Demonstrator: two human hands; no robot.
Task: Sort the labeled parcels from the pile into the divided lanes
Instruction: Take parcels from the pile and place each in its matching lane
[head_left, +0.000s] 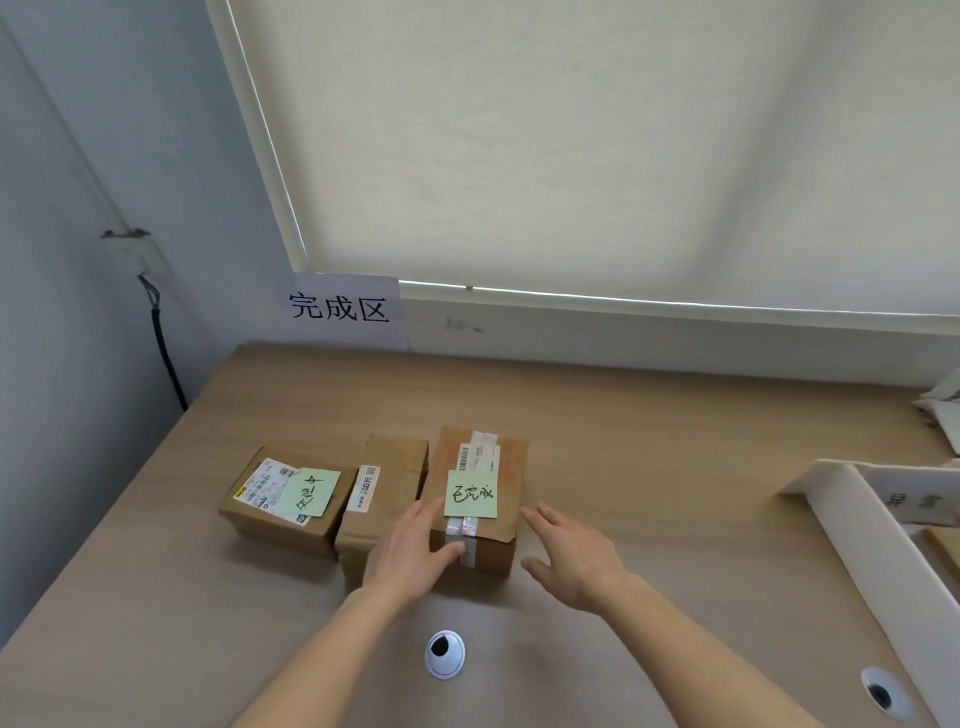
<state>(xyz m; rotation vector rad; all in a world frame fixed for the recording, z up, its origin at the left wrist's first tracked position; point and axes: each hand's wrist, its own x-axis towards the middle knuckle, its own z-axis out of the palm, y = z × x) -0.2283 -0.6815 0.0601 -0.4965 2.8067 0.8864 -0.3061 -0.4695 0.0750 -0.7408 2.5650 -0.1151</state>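
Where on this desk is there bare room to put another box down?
Widest bare stretch: behind the three parcels, up to the wall sign, and rightward to the white divider. Also bare: the desk's left edge beside the left parcel. Crowded: the parcels sit side by side, both hands flanking the right parcel; the near edge has the forearms and two cable holes.

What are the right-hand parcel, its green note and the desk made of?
Right-hand parcel: brown corrugated cardboard by the look, matte, creased, sealed with glossy clear tape. Green note: thin paper, matte, handwritten, probably a sticky note. Desk: light wood-grain surface, smooth, likely laminate rather than solid wood; cannot tell for sure.
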